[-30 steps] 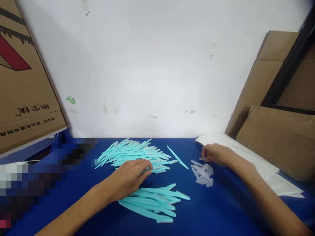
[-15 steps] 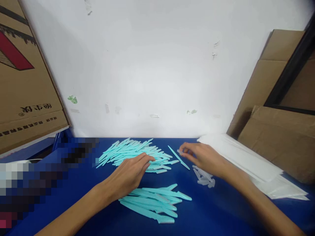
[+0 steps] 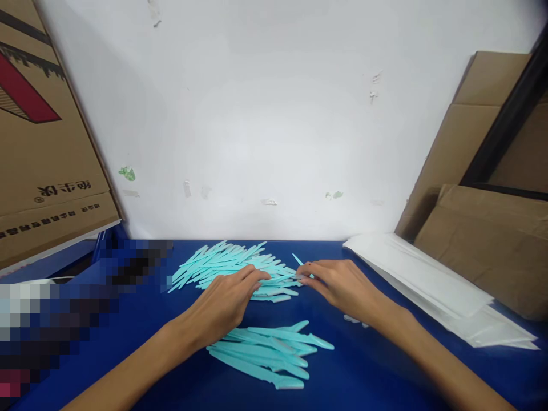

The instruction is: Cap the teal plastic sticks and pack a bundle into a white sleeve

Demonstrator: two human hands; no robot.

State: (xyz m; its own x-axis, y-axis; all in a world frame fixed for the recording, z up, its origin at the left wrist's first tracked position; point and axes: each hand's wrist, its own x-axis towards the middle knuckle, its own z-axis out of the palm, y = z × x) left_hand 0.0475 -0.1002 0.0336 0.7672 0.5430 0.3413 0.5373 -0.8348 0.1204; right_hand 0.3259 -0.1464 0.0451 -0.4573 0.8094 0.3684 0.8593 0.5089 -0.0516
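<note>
Right hand moved to teal razor, upside-down Chinese-lettered carton

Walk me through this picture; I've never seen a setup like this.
There is no machine here: a person works with bare hands, seen by a camera worn on their head, looking forward and down.

The left hand appears to pinch a turquoise tool, slim and knife-shaped. The right hand pinches a small translucent piece at that tool's end; whether it is fitted on, I cannot tell.

On the blue table lie a large turquoise pile beyond the left hand and a smaller turquoise group nearer the wearer. More translucent pieces are mostly hidden by the right hand. White sheets lie to the right.
</note>
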